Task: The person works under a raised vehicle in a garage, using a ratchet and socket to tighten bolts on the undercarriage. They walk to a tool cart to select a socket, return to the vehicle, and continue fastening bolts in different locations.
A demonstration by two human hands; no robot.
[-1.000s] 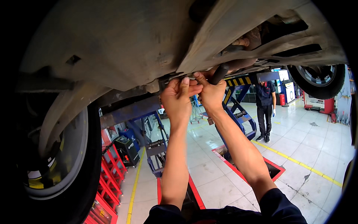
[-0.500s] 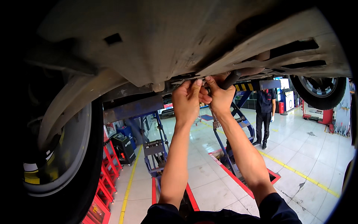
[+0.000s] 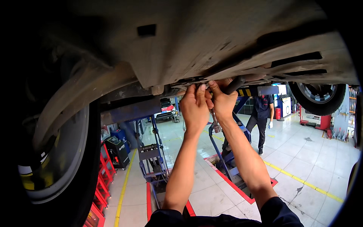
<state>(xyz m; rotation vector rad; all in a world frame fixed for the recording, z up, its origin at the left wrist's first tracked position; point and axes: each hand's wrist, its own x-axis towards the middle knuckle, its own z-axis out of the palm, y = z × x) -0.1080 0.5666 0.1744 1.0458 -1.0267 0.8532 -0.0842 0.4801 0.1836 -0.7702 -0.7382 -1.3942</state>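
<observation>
Both of my arms reach up to the underside of a raised car [image 3: 181, 45]. My left hand [image 3: 196, 108] is closed, thumb and fingers pinched together against the edge of an underbody panel [image 3: 227, 66]; what lies between them is hidden. Beside it, my right hand [image 3: 224, 102] is closed too, its thumb pressed up at the same edge. A dark round tool handle [image 3: 235, 85] sticks out of the right hand's grip. Below the hands a slim metal piece [image 3: 216, 125] shows; whether it belongs to that tool I cannot tell.
A large wheel [image 3: 72, 159] stands close on the left, another wheel [image 3: 319, 94] far right. Blue lift legs [image 3: 151, 147] rise from red-edged floor recesses [image 3: 242, 191]. A person in dark clothes [image 3: 262, 117] is beyond my right arm. Red racks [image 3: 104, 174] line the left side.
The view has shifted slightly, so the car's underside sits a little lower and to the right. My hands stay at the panel edge. The person behind has changed stance.
</observation>
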